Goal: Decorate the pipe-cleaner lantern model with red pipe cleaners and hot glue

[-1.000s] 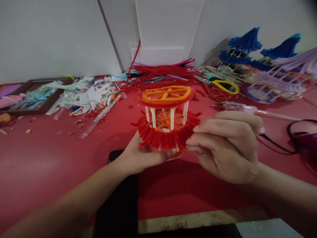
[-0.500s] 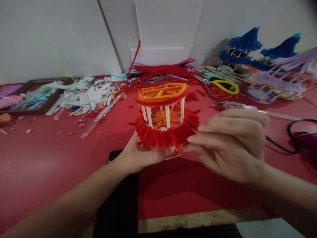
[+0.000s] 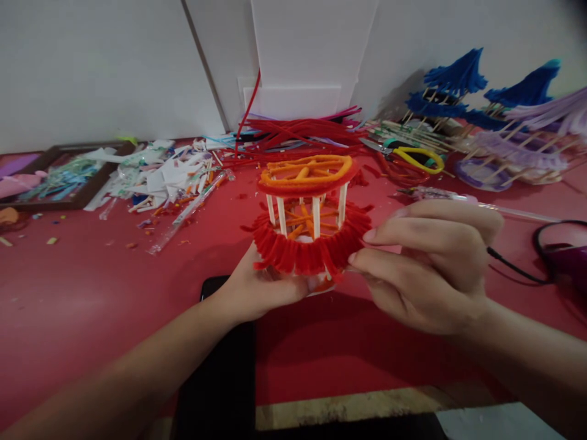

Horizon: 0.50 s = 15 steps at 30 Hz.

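A small round model (image 3: 305, 253) has a fringe of red fuzzy strips, pale upright sticks and an orange spoked ring (image 3: 306, 174) on top. My left hand (image 3: 266, 290) grips its base from below and the left, thumb across the front. At the right edge of the fringe is my right hand (image 3: 426, 263), its thumb and fingers drawn together against the red strips. The fringe partly hides those fingertips, and which strip they pinch is hard to tell.
Behind lie red pipe cleaners (image 3: 298, 135) and yellow-handled scissors (image 3: 417, 157). Blue-roofed models (image 3: 454, 76) and a lilac one (image 3: 518, 150) stand at the right. Scraps (image 3: 169, 177) and a brown tray (image 3: 87, 192) are at the left. A black phone-like object (image 3: 220, 366) lies near the front edge.
The model has tilted and shifted slightly to the right, its orange top most clearly. My right hand's fingers have moved a little at the fringe.
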Each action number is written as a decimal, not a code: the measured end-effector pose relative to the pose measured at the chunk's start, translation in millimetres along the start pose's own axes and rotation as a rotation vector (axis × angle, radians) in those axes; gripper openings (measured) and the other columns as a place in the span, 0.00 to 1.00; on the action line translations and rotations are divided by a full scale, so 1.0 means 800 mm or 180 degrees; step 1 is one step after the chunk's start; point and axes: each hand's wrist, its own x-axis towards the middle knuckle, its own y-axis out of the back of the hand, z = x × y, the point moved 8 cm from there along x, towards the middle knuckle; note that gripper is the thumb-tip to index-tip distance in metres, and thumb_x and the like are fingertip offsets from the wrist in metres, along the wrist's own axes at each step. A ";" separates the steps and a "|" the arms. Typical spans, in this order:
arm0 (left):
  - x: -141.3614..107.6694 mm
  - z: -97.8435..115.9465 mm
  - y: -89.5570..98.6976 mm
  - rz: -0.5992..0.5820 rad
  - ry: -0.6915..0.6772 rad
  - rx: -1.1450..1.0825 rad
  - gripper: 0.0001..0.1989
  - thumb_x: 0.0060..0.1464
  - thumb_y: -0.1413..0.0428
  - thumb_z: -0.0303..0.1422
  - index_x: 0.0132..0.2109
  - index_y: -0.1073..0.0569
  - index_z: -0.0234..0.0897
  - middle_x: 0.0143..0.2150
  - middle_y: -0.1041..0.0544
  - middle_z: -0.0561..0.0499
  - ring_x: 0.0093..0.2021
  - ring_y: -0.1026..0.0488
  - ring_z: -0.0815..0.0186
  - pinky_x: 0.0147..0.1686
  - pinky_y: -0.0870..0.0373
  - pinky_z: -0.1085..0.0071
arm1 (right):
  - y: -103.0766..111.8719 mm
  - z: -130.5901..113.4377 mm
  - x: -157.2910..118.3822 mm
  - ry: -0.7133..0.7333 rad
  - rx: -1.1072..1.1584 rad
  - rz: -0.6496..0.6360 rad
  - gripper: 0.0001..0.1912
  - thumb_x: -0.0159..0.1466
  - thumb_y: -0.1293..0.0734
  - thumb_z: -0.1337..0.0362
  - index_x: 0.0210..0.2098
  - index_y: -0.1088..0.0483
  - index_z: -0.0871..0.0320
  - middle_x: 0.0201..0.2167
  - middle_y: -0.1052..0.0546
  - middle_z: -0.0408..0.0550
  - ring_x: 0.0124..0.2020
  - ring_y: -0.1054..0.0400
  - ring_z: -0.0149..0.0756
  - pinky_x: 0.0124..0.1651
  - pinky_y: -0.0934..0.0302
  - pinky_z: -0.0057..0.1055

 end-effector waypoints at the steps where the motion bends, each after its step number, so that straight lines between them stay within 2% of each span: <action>1: 0.000 0.001 0.000 0.0013 -0.0003 0.0074 0.14 0.41 0.37 0.30 0.39 0.27 0.35 0.39 0.20 0.45 0.43 0.23 0.53 0.45 0.26 0.56 | -0.002 0.000 0.000 -0.0065 -0.0006 -0.0046 0.02 0.59 0.33 0.69 0.31 0.28 0.56 0.32 0.28 0.48 0.39 0.34 0.39 0.37 0.36 0.38; 4: 0.001 0.005 0.002 0.0124 -0.0069 0.0259 0.13 0.40 0.37 0.28 0.37 0.27 0.34 0.38 0.20 0.46 0.43 0.23 0.53 0.46 0.26 0.57 | -0.013 0.003 0.001 -0.0311 -0.0011 -0.0310 0.04 0.61 0.36 0.70 0.31 0.30 0.56 0.31 0.28 0.47 0.38 0.33 0.38 0.38 0.35 0.38; 7: 0.001 0.005 0.005 0.0176 -0.0100 0.0215 0.14 0.40 0.37 0.29 0.38 0.27 0.34 0.40 0.20 0.45 0.44 0.24 0.53 0.47 0.27 0.57 | -0.015 0.004 0.001 -0.0378 0.0084 -0.0365 0.04 0.60 0.35 0.71 0.32 0.30 0.56 0.31 0.28 0.47 0.39 0.33 0.38 0.40 0.35 0.37; 11: 0.001 0.003 0.009 0.0161 -0.0120 0.0254 0.17 0.42 0.37 0.30 0.42 0.28 0.32 0.44 0.21 0.43 0.47 0.25 0.52 0.49 0.29 0.56 | -0.011 0.011 0.003 -0.0508 0.0221 -0.0246 0.05 0.58 0.30 0.66 0.34 0.31 0.53 0.31 0.29 0.43 0.38 0.33 0.35 0.42 0.35 0.35; 13: 0.001 0.004 0.012 0.0179 -0.0225 0.0246 0.19 0.41 0.37 0.30 0.43 0.28 0.33 0.44 0.21 0.42 0.48 0.25 0.51 0.50 0.29 0.56 | -0.003 0.013 0.005 -0.0561 0.0425 0.0008 0.08 0.58 0.30 0.61 0.33 0.33 0.54 0.31 0.29 0.42 0.34 0.33 0.34 0.41 0.35 0.36; 15: 0.001 0.004 0.015 0.0195 -0.0310 0.0186 0.21 0.39 0.35 0.30 0.44 0.28 0.34 0.45 0.22 0.42 0.49 0.26 0.50 0.50 0.30 0.55 | 0.001 0.018 0.005 -0.0662 0.0650 0.0141 0.08 0.58 0.31 0.61 0.30 0.36 0.54 0.29 0.29 0.42 0.33 0.33 0.34 0.40 0.35 0.38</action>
